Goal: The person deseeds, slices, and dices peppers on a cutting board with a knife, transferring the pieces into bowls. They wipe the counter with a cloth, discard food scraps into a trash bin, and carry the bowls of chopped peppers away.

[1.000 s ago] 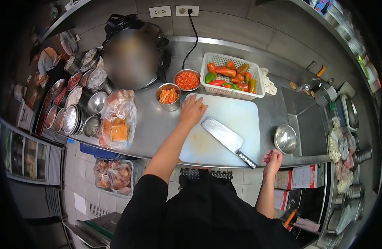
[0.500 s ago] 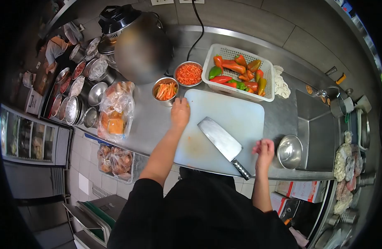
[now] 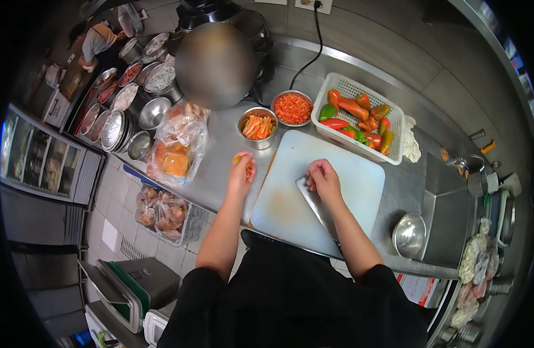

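Observation:
My left hand [image 3: 241,169] is closed just off the left edge of the white cutting board [image 3: 359,191], with small orange and yellow pepper pieces [image 3: 249,170] showing between its fingers. Over the board, my right hand [image 3: 323,178] has its fingers curled together; what they hold, if anything, is hidden. Beneath that hand and forearm lies a cleaver [image 3: 314,204], its handle mostly covered. A steel bowl of pepper strips [image 3: 259,127] stands beyond my left hand. Beside it is a bowl of finely diced red pepper [image 3: 293,108].
A white perforated basket [image 3: 398,127] of whole peppers sits behind the board, with a cloth [image 3: 413,140] beside it. An empty steel bowl [image 3: 409,235] stands near the sink [image 3: 446,214]. Bagged food [image 3: 177,145] lies on the left. Another person [image 3: 99,43] is at the far left.
My right hand has moved left from beside the board to above the cleaver. My left hand has drawn back from the pepper-strip bowl toward me. The camera view has shifted.

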The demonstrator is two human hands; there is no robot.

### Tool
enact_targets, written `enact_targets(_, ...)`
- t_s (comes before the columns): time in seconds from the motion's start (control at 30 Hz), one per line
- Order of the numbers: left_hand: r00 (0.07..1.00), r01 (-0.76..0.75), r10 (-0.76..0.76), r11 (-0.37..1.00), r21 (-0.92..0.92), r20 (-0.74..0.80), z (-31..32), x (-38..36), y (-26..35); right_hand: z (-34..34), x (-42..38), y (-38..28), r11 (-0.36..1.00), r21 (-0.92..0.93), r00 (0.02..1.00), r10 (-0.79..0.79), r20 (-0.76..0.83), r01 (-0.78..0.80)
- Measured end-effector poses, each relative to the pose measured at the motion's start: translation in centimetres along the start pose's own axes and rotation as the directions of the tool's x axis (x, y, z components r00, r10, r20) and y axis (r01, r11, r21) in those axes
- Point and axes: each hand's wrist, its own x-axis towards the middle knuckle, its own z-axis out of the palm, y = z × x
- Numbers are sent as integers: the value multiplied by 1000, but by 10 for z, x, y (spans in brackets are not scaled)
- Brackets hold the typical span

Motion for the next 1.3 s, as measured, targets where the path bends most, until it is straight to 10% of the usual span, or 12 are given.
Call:
enact_targets(0.1, 988, 149, -139, 964, -218, 63, -8, -25, 33, 22, 52, 2, 971, -238, 999, -22, 45, 32)
enact_targets(0.17, 985, 171, -163, 950, -261, 53, -21, -25, 41, 30, 98, 17, 705, -639, 919, -394, 8, 308)
enact_targets(0.27, 977, 213, -209, 949, -232, 45, -47, -9, 42, 46, 136, -3, 857, -503, 974, -8, -228, -111)
enact_targets(0.4, 987, 153, -153, 988, -4, 48, -43, 6, 56, 61, 153, 6, 947, -302, 936, -4, -352, -110)
enact_targets(0.5, 973, 217, -201, 964, -157, 110, -30, 13, 69, 66, 155, 13, 982, -163, 909, 20, -416, -97)
enact_targets(0.7, 964, 256, -203, 882, -395, 172, -19, 17, 72, 108, 89, 1, 950, -263, 980, -189, -55, 169)
enact_targets(1.3, 957, 280, -257, 941, -189, 136, -24, 28, 54, 121, 44, 11, 956, -240, 977, -126, 174, 166)
